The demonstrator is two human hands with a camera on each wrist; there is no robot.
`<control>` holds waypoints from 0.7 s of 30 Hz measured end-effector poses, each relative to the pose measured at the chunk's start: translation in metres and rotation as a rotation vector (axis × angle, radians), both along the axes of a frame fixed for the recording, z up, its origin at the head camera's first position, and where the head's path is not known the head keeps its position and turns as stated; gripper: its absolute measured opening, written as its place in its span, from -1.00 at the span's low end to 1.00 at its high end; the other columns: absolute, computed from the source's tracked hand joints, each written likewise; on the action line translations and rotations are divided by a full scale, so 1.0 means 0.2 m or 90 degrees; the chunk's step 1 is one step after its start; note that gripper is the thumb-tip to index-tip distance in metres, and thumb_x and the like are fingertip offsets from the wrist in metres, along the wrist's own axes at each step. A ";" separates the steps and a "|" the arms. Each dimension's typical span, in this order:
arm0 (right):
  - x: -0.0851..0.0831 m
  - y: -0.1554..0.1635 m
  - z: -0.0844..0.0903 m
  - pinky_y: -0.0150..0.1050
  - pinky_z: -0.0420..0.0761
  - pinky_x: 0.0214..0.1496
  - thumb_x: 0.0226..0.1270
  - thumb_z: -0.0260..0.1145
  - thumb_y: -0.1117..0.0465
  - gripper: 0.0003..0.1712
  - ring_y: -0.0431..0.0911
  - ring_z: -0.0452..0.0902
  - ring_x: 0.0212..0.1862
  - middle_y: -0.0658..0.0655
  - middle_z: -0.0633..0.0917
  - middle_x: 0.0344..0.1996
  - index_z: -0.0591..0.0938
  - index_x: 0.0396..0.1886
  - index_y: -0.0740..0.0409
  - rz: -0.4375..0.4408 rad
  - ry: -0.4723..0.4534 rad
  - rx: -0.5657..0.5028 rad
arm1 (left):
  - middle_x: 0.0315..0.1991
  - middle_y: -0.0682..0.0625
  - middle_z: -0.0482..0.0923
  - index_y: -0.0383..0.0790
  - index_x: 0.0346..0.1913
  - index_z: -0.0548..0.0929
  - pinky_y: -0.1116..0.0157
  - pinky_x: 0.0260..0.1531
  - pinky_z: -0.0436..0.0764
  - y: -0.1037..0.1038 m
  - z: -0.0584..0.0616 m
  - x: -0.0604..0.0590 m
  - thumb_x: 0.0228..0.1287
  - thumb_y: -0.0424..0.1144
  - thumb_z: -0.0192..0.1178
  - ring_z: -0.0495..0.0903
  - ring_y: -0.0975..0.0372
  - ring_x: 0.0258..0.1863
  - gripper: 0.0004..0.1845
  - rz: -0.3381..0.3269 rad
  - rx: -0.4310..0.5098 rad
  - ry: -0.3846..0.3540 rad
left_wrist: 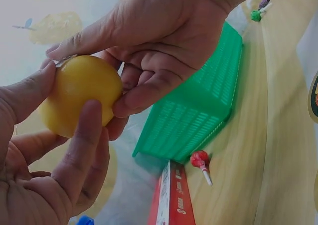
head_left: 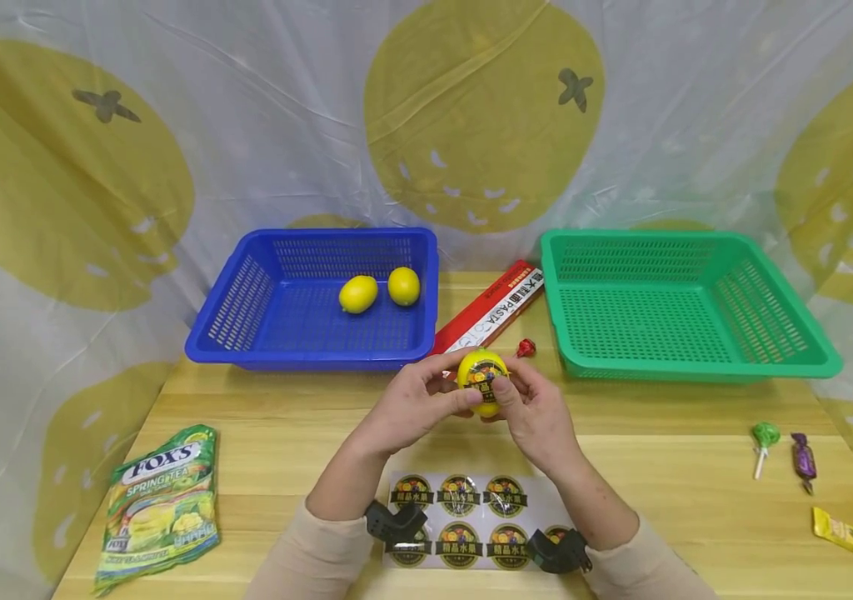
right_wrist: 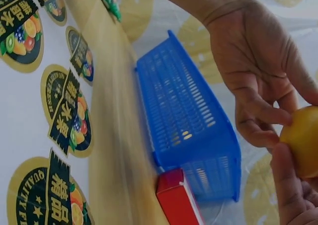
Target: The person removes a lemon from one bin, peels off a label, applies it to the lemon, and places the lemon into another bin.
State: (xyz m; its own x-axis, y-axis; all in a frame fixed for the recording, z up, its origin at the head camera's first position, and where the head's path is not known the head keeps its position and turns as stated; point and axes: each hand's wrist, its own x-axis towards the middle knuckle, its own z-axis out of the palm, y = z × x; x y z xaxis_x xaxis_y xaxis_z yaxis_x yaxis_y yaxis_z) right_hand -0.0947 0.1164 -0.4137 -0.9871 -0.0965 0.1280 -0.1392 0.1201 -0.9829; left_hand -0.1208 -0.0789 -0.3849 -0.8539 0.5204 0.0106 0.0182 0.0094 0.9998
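Both hands hold one yellow lemon [head_left: 471,372] above the table, between the two baskets. A round black-and-gold fruit sticker [head_left: 483,381] lies on its side facing the head camera. The left hand [head_left: 417,400] grips the lemon from the left, its thumb at the sticker's edge. From the other side the right hand [head_left: 541,414] grips it, thumb pressed on the sticker. In the left wrist view, fingertips of both hands surround the lemon [left_wrist: 82,93]. Below the forearms lies a white sheet of round stickers [head_left: 483,507], partly hidden by the wrist cameras.
A blue basket [head_left: 336,364] with two lemons [head_left: 358,294] stands back left; a green basket [head_left: 696,367] stands back right. Between them lie a red pasta box [head_left: 482,312] and a red lollipop [head_left: 526,347]. A Fox's candy bag [head_left: 160,508] is at left, a green lollipop [head_left: 765,435] and wrapped sweets [head_left: 803,461] at right.
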 end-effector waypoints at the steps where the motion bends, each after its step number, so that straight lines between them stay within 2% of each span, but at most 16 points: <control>1: 0.00 0.00 0.00 -0.24 0.78 -0.27 0.60 0.17 0.10 -0.54 -0.24 0.73 -0.27 0.42 0.72 -0.05 0.54 0.31 0.28 -0.002 0.009 0.001 | 0.04 -0.24 0.62 -0.19 0.41 0.51 0.21 -0.13 0.78 0.00 0.00 0.00 0.32 -0.34 0.37 0.68 0.20 -0.23 -0.41 -0.001 0.007 -0.003; 7: 0.01 -0.01 0.00 -0.28 0.78 -0.22 0.60 0.15 0.10 -0.50 -0.27 0.73 -0.25 0.40 0.73 0.00 0.51 0.36 0.29 -0.004 0.019 0.031 | 0.12 -0.26 0.58 -0.23 0.45 0.46 0.21 -0.10 0.77 -0.02 -0.01 -0.01 0.38 -0.32 0.32 0.68 0.21 -0.13 -0.40 -0.019 0.034 -0.036; 15: 0.02 -0.03 0.02 -0.27 0.78 -0.18 0.55 0.21 0.17 -0.49 -0.29 0.75 -0.21 0.45 0.71 0.05 0.48 0.37 0.33 0.014 -0.005 0.004 | 0.14 -0.30 0.60 -0.26 0.40 0.52 0.23 -0.21 0.78 -0.02 0.02 -0.01 0.43 -0.27 0.27 0.70 0.23 -0.19 -0.48 0.022 0.011 -0.036; 21: 0.02 -0.01 0.03 -0.28 0.78 -0.17 0.41 0.38 0.23 -0.39 -0.18 0.78 -0.16 0.44 0.71 0.04 0.46 0.38 0.36 0.037 -0.030 0.014 | 0.14 -0.30 0.61 -0.24 0.40 0.52 0.24 -0.19 0.77 -0.03 0.02 -0.02 0.45 -0.25 0.26 0.70 0.27 -0.20 -0.50 0.017 -0.006 -0.037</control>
